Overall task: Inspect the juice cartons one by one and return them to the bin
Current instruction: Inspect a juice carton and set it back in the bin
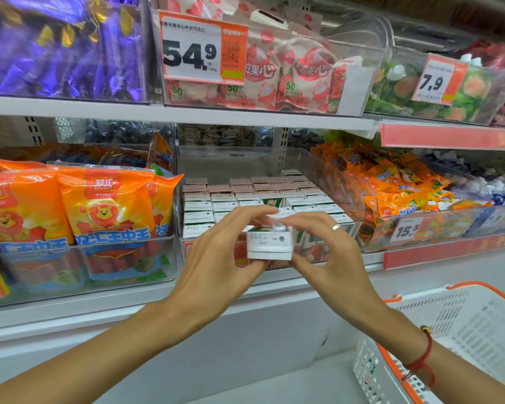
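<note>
A small white-topped juice carton (pixel 269 245) is held in front of the shelf, its printed top facing me. My left hand (pixel 222 252) grips its left side with thumb and fingers curled round it. My right hand (pixel 324 252), with a ring on one finger, pinches its right side and top. Behind them a clear plastic bin (pixel 344 188) on the middle shelf holds several rows of the same cartons (pixel 225 199), standing upright and packed tight.
Orange sausage packs (pixel 99 217) fill the bin to the left, orange snack bags (pixel 397 188) the bin to the right. A white and orange shopping basket (pixel 461 330) stands at the lower right. The upper shelf carries candy bins with price tags (pixel 201 48).
</note>
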{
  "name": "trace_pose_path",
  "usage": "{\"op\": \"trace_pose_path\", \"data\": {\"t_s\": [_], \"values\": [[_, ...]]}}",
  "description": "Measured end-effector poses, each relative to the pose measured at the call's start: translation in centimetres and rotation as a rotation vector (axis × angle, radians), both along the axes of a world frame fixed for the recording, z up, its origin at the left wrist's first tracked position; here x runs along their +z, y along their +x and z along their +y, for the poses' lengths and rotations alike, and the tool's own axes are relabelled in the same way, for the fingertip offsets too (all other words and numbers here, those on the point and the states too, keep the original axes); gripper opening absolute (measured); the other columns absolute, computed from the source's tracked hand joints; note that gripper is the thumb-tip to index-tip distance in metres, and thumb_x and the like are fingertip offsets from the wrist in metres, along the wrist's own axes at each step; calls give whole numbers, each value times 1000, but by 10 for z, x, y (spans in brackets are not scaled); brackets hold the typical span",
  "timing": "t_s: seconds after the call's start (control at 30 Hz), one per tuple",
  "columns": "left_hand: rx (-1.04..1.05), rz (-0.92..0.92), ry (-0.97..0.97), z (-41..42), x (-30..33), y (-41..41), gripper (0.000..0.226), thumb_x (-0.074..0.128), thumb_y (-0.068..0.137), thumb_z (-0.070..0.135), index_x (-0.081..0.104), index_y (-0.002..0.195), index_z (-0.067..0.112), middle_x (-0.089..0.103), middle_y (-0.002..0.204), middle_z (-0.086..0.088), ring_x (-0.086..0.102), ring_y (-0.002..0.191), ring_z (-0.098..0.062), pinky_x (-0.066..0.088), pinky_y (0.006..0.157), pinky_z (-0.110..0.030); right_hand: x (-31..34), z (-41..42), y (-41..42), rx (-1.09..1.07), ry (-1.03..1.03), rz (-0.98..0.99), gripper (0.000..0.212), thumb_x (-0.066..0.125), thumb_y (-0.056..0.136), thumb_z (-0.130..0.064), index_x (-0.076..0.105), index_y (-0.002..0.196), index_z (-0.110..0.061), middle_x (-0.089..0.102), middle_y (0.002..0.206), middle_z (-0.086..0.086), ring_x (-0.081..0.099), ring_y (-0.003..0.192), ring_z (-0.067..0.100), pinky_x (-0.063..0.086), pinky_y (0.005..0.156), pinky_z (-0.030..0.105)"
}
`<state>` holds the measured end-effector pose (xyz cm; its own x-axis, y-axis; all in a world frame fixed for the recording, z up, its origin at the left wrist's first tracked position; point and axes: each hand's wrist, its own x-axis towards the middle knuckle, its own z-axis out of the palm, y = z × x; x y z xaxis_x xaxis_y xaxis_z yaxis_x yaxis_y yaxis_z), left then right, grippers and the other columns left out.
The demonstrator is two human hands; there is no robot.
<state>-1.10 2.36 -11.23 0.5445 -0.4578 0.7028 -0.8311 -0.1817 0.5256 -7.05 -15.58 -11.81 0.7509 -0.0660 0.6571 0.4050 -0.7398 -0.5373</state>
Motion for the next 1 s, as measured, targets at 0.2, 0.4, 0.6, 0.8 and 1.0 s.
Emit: {"op": "trace_pose_path", "data": {"t_s": [0.2,0.4,0.6,0.8,1.0], "values": [[49,-35,-34,-7,0,23,44,73,84,16,61,125,27,59,116,16,54,108,0,47,87,-17,-1,-8,24,-83,-86,-63,42,68,88,-22,56,128,-27,59,123,-13,52,115,4,50,85,27],[143,177,-236,-50,13,61,36,71,86,26,56,119,27,59,111,10,58,99,-4,52,85,-32,-18,-41,52,-363,-351,270,46,38,100,-44,46,140,-22,52,140,-2,40,133,16,28,110,32],[226,252,16,-87,14,102,38,72,87,24,56,121,21,63,114,0,60,100,-19,50,79,-35,-24,-49,59,-383,-460,285,52,26,100,-50,54,135,-25,51,142,-7,39,134,11,22,111,30],[265,157,412,-85,41,124,44,75,83,32,58,124,28,69,114,4,63,101,-21,44,83,-34,-23,-54,60,-376,-473,291,51,25,100,-50,52,137,-27,49,144,-8,37,135,10,20,112,28],[151,155,654,-91,62,137,49,75,84,31,59,129,22,67,117,-1,61,103,-23,47,81,-33,-26,-54,60,-378,-483,293,49,26,100,-50,51,136,-27,49,143,-9,37,135,9,18,110,26]]}}
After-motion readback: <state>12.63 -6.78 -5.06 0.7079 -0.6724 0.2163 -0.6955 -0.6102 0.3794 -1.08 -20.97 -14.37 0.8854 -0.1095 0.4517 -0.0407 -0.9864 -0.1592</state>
